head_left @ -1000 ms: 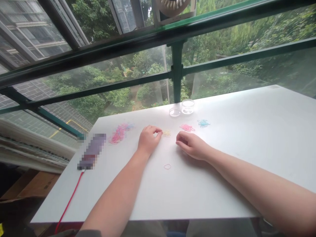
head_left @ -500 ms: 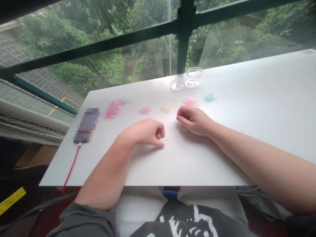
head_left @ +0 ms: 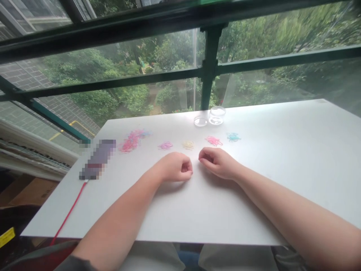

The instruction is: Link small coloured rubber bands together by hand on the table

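On the white table point(head_left: 225, 210), my left hand point(head_left: 176, 166) has its thumb and fingers pinched together; whatever is between them is too small to make out. My right hand point(head_left: 217, 162) rests on its side a little to the right, fingers curled and closed, their contents hidden. Just beyond my hands lie small piles of thin bands: purple point(head_left: 165, 145), pale yellow point(head_left: 188, 145), pink point(head_left: 213, 140) and teal point(head_left: 233, 136). A larger mixed pile point(head_left: 132, 141), mostly pink with some blue, spreads at the left.
A clear round container point(head_left: 217, 116) and a shallow clear lid point(head_left: 200, 121) stand at the back edge by the window. At the left lies a blurred-out phone point(head_left: 98, 160) with a red cable point(head_left: 69, 212) running over the front edge.
The view has tilted up. My left hand's thumb and fingers have come together, and the thin loop that lay at its thumb no longer shows. My right hand keeps its curled pose.
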`<act>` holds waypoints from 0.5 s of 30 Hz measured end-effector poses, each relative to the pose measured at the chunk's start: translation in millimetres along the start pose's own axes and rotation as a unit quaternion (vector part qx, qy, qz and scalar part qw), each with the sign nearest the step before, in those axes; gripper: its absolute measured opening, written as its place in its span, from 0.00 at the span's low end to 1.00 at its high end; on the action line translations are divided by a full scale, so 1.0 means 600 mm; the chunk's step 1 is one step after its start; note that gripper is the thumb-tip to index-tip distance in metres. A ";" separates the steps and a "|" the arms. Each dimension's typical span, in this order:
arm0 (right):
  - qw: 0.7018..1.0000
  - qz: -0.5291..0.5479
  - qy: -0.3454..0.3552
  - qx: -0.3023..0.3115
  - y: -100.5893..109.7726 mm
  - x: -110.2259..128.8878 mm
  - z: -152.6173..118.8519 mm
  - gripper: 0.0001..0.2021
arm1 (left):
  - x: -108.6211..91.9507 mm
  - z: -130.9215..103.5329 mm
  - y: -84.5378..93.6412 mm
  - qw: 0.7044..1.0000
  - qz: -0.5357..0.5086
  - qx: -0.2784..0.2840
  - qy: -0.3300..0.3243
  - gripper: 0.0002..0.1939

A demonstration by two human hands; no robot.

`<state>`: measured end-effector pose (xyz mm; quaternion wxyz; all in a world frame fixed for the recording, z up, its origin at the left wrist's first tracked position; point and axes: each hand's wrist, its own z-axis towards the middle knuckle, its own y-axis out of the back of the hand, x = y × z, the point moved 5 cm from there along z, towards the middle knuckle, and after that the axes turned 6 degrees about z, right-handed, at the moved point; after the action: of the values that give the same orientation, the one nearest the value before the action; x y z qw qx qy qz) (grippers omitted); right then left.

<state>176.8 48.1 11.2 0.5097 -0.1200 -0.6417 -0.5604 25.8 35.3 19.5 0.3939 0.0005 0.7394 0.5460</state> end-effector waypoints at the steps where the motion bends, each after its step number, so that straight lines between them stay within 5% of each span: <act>1: 1.000 0.003 -0.002 0.006 -0.001 -0.001 -0.001 0.04 | 0.006 0.005 -0.002 0.999 -0.048 -0.026 0.000 0.03; 7: 1.000 0.022 -0.007 0.004 -0.004 -0.005 0.000 0.05 | 0.039 0.025 -0.017 0.947 -0.306 -0.095 0.025 0.10; 15: 0.997 0.072 -0.003 -0.009 -0.005 -0.004 0.004 0.05 | 0.042 0.026 -0.018 0.938 -0.333 -0.083 0.041 0.12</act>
<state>174.7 50.1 8.0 0.5456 -0.1728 -0.6278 -0.5276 22.5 54.4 -5.3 0.5210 -0.3008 0.6648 0.4429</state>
